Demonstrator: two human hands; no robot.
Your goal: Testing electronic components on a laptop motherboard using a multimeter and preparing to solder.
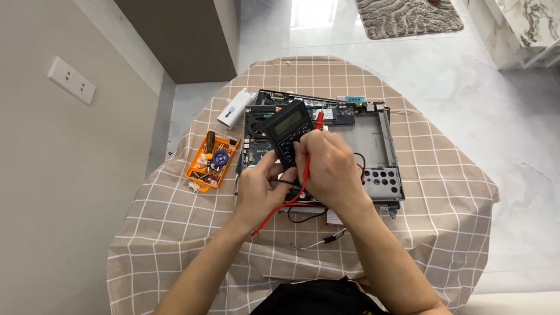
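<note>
I held a black digital multimeter (pixel 289 132) tilted above the opened laptop chassis (pixel 373 146), its grey rectangular screen facing me. My left hand (pixel 259 189) cupped the meter's lower edge from seven o'clock, fingers curled narrow around the hard plastic case. My right hand (pixel 331 169) lay over the meter's lower right corner, at five o'clock of it, fingertips bent onto the keypad; I cannot tell whether they pinched the thin red test lead (pixel 290 201) that ran down between both hands. A black lead (pixel 303 217) looped below my wrists, its probe (pixel 331 237) lying on the cloth at six o'clock. The chassis was flat grey metal with a perforated plate at its lower right. Everything sat on a round table draped in a soft beige cloth with white grid lines (pixel 175 221). At nine o'clock of the meter stood an orange plastic tray of screwdriver bits (pixel 211 161); at eleven o'clock lay a small white tube (pixel 235 108).
</note>
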